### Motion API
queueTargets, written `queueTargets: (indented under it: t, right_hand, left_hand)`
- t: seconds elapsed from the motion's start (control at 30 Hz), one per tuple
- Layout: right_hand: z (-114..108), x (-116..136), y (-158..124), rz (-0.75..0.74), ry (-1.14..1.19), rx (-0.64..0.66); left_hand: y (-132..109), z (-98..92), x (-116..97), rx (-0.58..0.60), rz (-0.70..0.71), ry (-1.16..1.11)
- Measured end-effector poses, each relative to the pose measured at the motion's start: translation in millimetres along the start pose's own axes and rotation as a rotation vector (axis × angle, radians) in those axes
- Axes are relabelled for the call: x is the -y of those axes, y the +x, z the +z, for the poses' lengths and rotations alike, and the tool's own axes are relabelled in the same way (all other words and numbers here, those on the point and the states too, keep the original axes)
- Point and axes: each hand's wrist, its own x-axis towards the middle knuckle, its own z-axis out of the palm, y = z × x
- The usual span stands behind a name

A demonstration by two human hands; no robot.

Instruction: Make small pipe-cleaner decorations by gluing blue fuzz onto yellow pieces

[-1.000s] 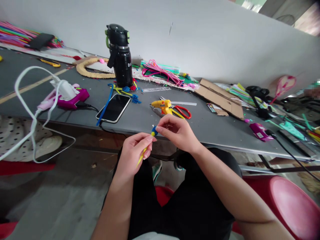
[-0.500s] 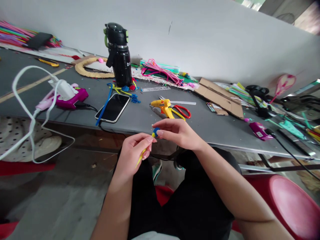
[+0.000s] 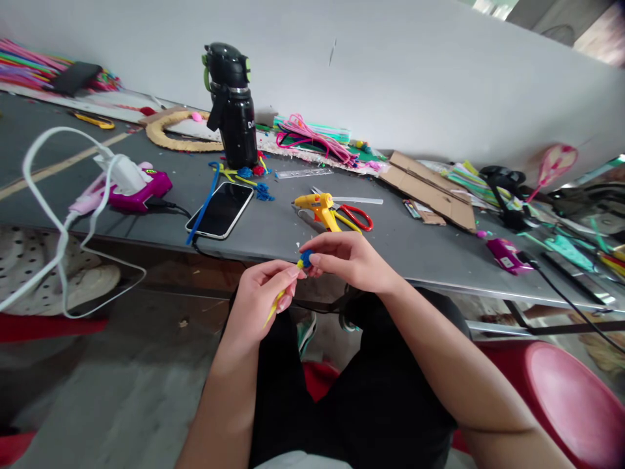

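Observation:
Above my lap, at the table's front edge, my left hand (image 3: 266, 296) is closed on a yellow pipe cleaner stem (image 3: 274, 309) that slants down out of its fingers. A small blue fuzzy ball (image 3: 306, 258) tops the stem, with yellow just below it. My right hand (image 3: 349, 260) pinches the blue ball between thumb and fingers. Just beyond the hands a yellow glue gun (image 3: 319, 208) lies beside red-handled scissors (image 3: 359, 217). A phone (image 3: 222, 210) with a blue pipe cleaner (image 3: 202, 212) across it lies to the left.
A black bottle (image 3: 237, 111) stands behind the phone. Purple power adapters with cables (image 3: 141, 192) sit at the left, another (image 3: 508, 255) at the right. Cardboard (image 3: 430, 189) and pink pipe cleaners (image 3: 312, 140) lie along the wall. A red stool (image 3: 571, 397) is at the lower right.
My right fingertips have shifted slightly on the blue ball. My left hand has hardly moved and keeps the yellow stem.

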Motion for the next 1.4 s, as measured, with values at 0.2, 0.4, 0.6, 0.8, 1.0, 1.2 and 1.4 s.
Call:
queueTargets:
  t: [0.2,0.4,0.6,0.8,1.0,1.2,1.4]
  right_hand:
    - [1,-4,1,-0.015,-0.001,-0.02]
    - [4,-5,1,-0.028,-0.004,-0.044]
    - [5,-7,2,-0.035,-0.01,-0.059]
    - [3,-2,2,-0.051,-0.07,-0.046]
    - [-4,0,-1,-0.124,-0.128,0.001]
    - [-10,1,-2,-0.328,-0.25,0.123]
    - [-10,5,-2,-0.517,-0.427,0.105]
  left_hand:
    - [0,0.8,0,-0.007,0.006,0.014]
    - [0,1.3,-1,-0.004,0.001,-0.005]
    - [0,1.6,-1,0.005,0.002,-0.025]
    - [0,1.5,-1,0.015,-0.016,-0.062]
    - [0,-0.4,-1,0.018,-0.051,-0.105]
    - [2,-2.3,-5,0.066,-0.143,-0.206]
    - [0,-1.7,-11,0.098,-0.214,-0.301]
